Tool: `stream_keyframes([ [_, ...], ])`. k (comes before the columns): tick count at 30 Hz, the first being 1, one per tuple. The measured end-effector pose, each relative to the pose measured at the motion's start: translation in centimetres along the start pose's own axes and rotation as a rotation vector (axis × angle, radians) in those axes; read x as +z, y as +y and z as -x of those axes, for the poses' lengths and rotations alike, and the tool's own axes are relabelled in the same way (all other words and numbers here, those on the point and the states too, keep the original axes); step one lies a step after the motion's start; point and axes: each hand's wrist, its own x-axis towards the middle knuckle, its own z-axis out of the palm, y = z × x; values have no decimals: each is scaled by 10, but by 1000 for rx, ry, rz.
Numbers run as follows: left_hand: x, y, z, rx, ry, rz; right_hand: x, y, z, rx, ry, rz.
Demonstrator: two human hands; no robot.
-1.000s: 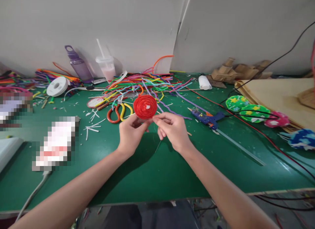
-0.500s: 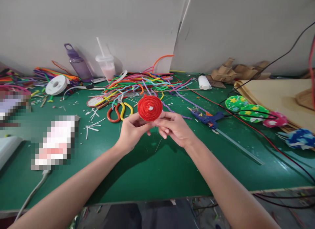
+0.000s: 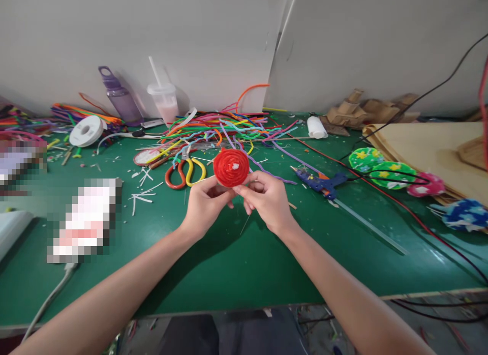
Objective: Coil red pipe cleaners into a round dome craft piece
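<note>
Between my two hands is a red coiled pipe-cleaner disc [image 3: 230, 171], its spiral face turned toward me and a small white spot near its centre. My left hand [image 3: 204, 202] pinches its lower left edge between thumb and fingers. On the lower right edge, my right hand [image 3: 269, 197] grips it the same way. The back of the disc is hidden. Just behind my left hand lie scissors [image 3: 176, 177] with one red and one yellow handle. A blue glue gun [image 3: 324, 184] with a long glue stick rests to the right of my right hand.
A heap of colourful pipe cleaners [image 3: 217, 128] lies along the wall, near a drink cup [image 3: 164, 103], a purple bottle [image 3: 124, 103] and a ribbon spool [image 3: 87, 131]. White scraps [image 3: 143, 196] and a blurred phone [image 3: 86, 220] are at left; green decorated pieces [image 3: 392, 175] and cables at right.
My right hand has shifted slightly left and its fingers have closed in further under the disc. The disc has turned and tilted a little; its white spot now sits further right.
</note>
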Motion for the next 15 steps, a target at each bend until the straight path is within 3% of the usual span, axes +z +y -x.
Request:
stream_keyframes([
  [3, 0, 0, 0, -27, -4, 20, 0, -3, 2, -10, 12, 23],
  [8, -1, 0, -3, -117, 9, 80, -5, -9, -1, 71, -118, -33],
  [15, 0, -1, -3, -177, -30, 78, -7, -6, -3, 115, -97, -31],
])
